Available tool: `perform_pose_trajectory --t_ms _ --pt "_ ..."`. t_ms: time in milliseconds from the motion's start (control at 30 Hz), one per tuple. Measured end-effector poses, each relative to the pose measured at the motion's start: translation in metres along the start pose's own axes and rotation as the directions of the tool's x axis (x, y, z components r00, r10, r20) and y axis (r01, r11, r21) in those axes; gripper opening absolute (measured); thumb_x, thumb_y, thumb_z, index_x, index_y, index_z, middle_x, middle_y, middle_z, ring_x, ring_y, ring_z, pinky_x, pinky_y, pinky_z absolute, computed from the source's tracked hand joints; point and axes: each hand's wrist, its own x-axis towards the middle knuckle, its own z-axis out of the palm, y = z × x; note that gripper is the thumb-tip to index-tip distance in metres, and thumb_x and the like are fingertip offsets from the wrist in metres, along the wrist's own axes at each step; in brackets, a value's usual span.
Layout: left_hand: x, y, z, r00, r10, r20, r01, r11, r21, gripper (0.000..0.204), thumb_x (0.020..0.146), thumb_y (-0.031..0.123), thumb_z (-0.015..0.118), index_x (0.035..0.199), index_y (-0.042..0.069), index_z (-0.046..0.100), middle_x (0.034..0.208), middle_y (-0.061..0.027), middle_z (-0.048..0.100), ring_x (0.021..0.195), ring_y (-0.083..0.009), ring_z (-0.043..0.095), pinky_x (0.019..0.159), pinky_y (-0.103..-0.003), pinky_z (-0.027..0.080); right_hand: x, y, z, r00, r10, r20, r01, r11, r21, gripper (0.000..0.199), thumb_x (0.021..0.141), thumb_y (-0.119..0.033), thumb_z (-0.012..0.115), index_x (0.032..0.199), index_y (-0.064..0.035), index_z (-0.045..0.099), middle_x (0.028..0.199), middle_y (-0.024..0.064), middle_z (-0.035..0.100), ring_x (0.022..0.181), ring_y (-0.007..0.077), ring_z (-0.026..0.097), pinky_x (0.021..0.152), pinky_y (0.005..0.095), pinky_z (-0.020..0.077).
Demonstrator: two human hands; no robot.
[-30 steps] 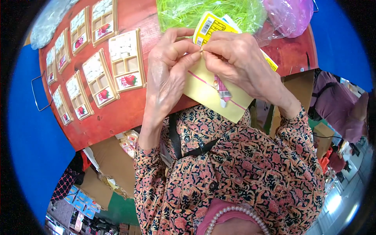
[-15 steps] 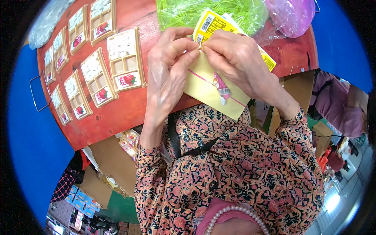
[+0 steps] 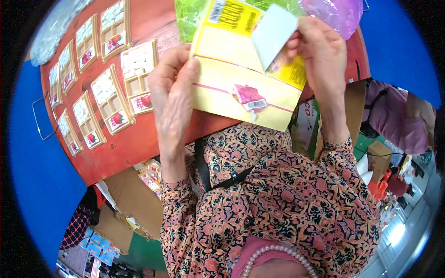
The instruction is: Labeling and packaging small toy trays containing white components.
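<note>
My left hand [image 3: 172,99] covered the yellow card's [image 3: 241,88] left edge; my right hand [image 3: 320,55] hid its right corner, the white slip [image 3: 273,34] masked its middle, and the picture's top cut off the green bag [image 3: 190,16]

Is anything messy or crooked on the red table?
Nothing stands out. The boxed trays lie in tidy rows on the red table. The left hand and right hand hold a yellow card, undamaged.

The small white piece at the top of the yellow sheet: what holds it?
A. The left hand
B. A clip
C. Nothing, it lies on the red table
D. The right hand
D: the right hand pinches the white piece above the yellow sheet.
</note>
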Motion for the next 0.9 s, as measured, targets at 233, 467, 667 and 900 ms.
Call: perform_pose_trajectory --t_ms 233,467,667,900 --pt "0.005 0.000 0.014 0.997 0.055 -0.050 -0.057 0.998 -0.037 0.015 0.087 0.010 0.053 0.092 -0.002 0.059 0.082 -0.0028 0.060 0.071 -0.0069 0.051 0.066 -0.020 0.042 -0.011 -0.037 -0.053 0.939 -0.223 -0.262 0.281 0.935 0.214 0.016 0.087 -0.010 0.052 0.087 0.0044 0.059 0.074 0.0080 0.056 0.062 0.0133 0.053 0.055 0.0217 0.0436" --pt "0.006 -0.009 0.019 1.000 0.024 -0.017 -0.025 0.998 -0.064 0.018 0.088 0.011 0.054 0.096 -0.004 0.058 0.084 -0.0040 0.060 0.073 -0.0070 0.052 0.069 -0.020 0.042 -0.021 -0.014 -0.013 0.832 -0.547 0.095 0.498 0.659 -0.564 0.020 0.073 -0.011 0.071 0.087 -0.0014 0.060 0.081 0.0040 0.058 0.069 0.0109 0.055 0.056 0.0220 0.0445" --pt "0.001 -0.007 0.024 1.000 0.024 0.015 -0.021 0.982 -0.188 0.012 0.087 0.010 0.055 0.090 -0.001 0.057 0.085 -0.0026 0.057 0.076 -0.0062 0.049 0.071 -0.020 0.040 -0.021 -0.002 0.039 0.711 -0.607 0.355 0.599 0.258 -0.758 0.023 0.065 -0.009 0.072 0.081 -0.0028 0.058 0.078 0.0089 0.054 0.068 0.0194 0.055 0.058 0.0276 0.0446" --pt "0.007 0.006 0.032 0.999 0.053 -0.005 -0.053 0.998 -0.027 0.017 0.085 0.011 0.058 0.095 -0.002 0.058 0.087 -0.0052 0.059 0.073 -0.0065 0.050 0.066 -0.021 0.041 -0.018 0.015 0.033 0.646 -0.677 0.354 0.655 0.252 -0.712 0.016 0.066 -0.002 0.067 0.080 -0.0030 0.059 0.076 0.0074 0.055 0.066 0.0220 0.056 0.056 0.0298 0.0455"
